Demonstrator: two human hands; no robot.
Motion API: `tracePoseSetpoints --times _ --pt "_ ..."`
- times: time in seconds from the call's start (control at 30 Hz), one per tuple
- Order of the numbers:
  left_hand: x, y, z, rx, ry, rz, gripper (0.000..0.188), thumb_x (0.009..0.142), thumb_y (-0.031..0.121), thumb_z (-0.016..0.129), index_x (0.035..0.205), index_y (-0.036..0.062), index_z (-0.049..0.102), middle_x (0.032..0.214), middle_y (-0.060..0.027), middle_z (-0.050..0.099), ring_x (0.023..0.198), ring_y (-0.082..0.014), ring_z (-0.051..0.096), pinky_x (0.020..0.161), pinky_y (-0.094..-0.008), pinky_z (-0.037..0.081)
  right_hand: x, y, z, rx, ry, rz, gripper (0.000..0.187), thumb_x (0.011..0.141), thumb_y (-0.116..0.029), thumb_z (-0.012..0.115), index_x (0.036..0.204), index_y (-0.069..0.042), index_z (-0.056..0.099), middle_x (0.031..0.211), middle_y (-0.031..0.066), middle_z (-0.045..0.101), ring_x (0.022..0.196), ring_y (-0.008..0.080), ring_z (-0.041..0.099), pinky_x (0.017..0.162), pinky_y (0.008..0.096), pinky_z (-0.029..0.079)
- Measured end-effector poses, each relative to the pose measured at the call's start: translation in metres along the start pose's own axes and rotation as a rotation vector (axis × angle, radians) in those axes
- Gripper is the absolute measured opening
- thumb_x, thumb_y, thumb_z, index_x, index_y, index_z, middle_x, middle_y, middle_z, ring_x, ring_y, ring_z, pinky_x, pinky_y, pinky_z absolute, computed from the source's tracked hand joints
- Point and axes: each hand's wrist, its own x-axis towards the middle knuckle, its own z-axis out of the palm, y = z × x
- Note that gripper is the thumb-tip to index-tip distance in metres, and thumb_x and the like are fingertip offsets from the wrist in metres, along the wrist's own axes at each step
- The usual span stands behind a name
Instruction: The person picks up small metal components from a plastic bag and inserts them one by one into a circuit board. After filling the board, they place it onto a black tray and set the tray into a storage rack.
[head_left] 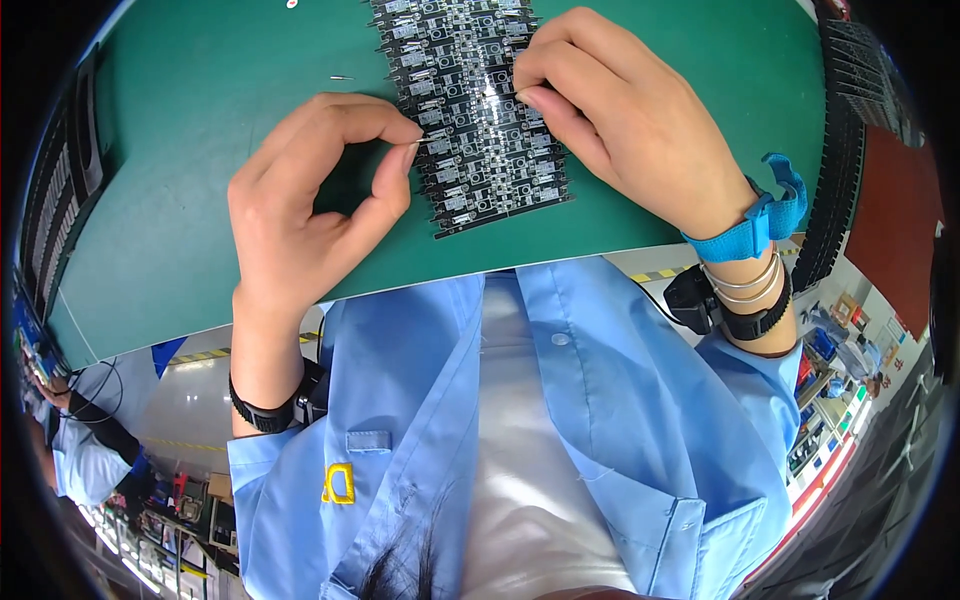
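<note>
A long panel of black circuit boards (490, 185), joined in rows and dense with small metal parts, lies on the green mat (180, 240). At its left edge my left hand (300, 195) pinches a small thin metal piece (424, 140) between thumb and forefinger, the tip meeting the panel's edge. My right hand (635, 125) rests over the panel's right side, thumb and forefinger pressed together; whatever they hold is too small or hidden to make out. A similar thin metal piece (342, 77) lies loose on the mat, left of the panel.
Black slotted racks holding boards stand at the left (60, 200) and right (845, 150) of the mat. A blue wrist strap (750, 228) circles my right wrist. Another person (85, 455) is at the lower left, beside cables. A small white round thing (292, 3) lies at the far edge.
</note>
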Motion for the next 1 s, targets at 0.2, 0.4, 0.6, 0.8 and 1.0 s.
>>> tracePoseSetpoints --times 0.2,0.4,0.6,0.8,1.0 --pt "0.002 -0.002 0.001 0.11 -0.013 0.081 0.017 0.067 -0.005 0.069 0.08 0.0027 0.063 0.08 -0.0061 0.066 0.074 -0.0224 0.064 0.064 -0.0294 0.05 0.006 -0.01 -0.011 0.069 -0.118 0.165 0.013 0.082 -0.007 0.063 0.094 -0.005 0.06 0.092 0.0071 0.052 0.08 0.0245 0.055 0.07 0.0335 0.047" --pt "0.006 -0.001 0.005 0.17 -0.023 0.156 0.018 0.066 -0.003 0.07 0.081 0.0049 0.063 0.081 -0.0043 0.064 0.072 -0.0226 0.062 0.061 -0.0309 0.049 0.014 -0.019 -0.04 -0.023 -0.405 0.259 0.021 0.073 -0.004 0.069 0.093 -0.008 0.065 0.095 0.0033 0.058 0.082 0.023 0.059 0.069 0.0326 0.047" --pt "0.01 0.005 0.01 0.259 -0.056 0.148 0.017 0.067 -0.001 0.07 0.082 0.0071 0.063 0.081 -0.003 0.06 0.07 -0.022 0.06 0.06 -0.0325 0.049 0.013 -0.015 -0.049 -0.002 -0.322 0.251 0.023 0.071 -0.005 0.07 0.093 -0.009 0.066 0.091 0.002 0.059 0.079 0.0221 0.058 0.068 0.0314 0.046" --pt "0.016 0.01 0.012 0.303 -0.122 0.178 0.016 0.069 0.0 0.069 0.083 0.0068 0.063 0.082 -0.0033 0.059 0.072 -0.0223 0.06 0.06 -0.0326 0.049 0.004 0.031 -0.036 0.18 0.088 0.105 0.014 0.084 -0.012 0.062 0.096 -0.003 0.063 0.087 0.0111 0.055 0.078 0.0276 0.056 0.073 0.0366 0.048" --pt "0.014 0.004 0.005 0.404 -0.175 0.17 0.016 0.071 0.0 0.068 0.085 0.0064 0.062 0.083 -0.0038 0.059 0.072 -0.0226 0.06 0.059 -0.0331 0.05 0.046 0.097 -0.022 -0.171 -0.167 0.405 0.019 0.084 -0.013 0.061 0.095 0.002 0.067 0.088 0.0191 0.063 0.083 0.0352 0.061 0.076 0.0419 0.05"
